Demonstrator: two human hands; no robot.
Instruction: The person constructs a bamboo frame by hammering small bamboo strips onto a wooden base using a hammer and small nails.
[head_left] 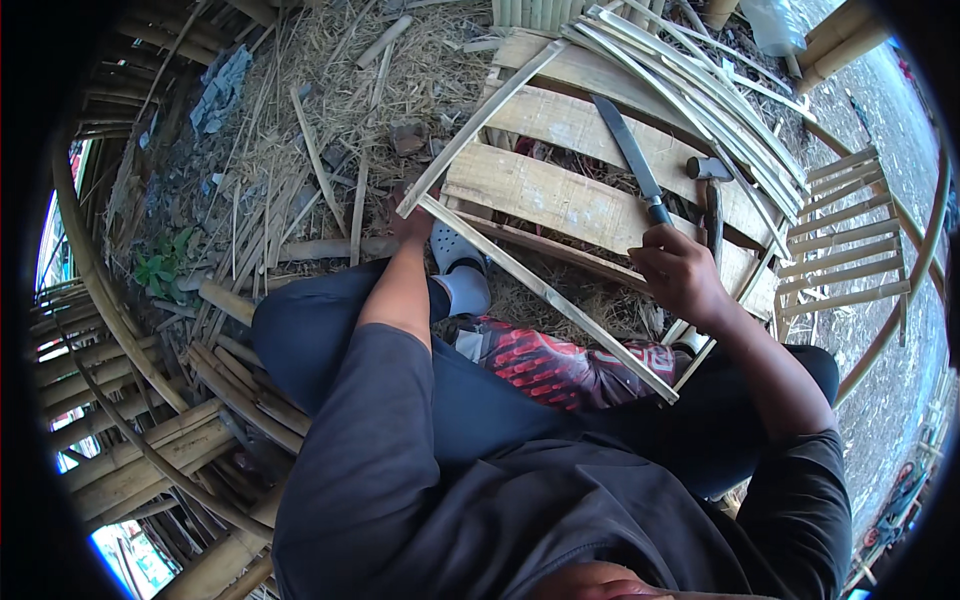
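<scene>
A long knife (629, 150) with a broad, straight blade and a dark handle is in my right hand (682, 272). Its fingers are closed around the handle, and the blade points away over the slatted wooden platform (560, 190). My left hand (408, 218) grips a corner of a frame of thin bamboo strips (545, 293); the strip partly hides its fingers. This frame lies slanted, one corner above my lap and its far side over the platform. A hammer (710, 190) with a metal head rests on the platform just beyond my right hand.
Several split bamboo strips (690, 95) lie piled across the platform's far right. A small slatted bamboo rack (843, 235) stands to the right. Straw and bamboo scraps (320, 150) litter the ground at left, near a bamboo railing (150, 450). A patterned cloth (540, 365) lies under the frame.
</scene>
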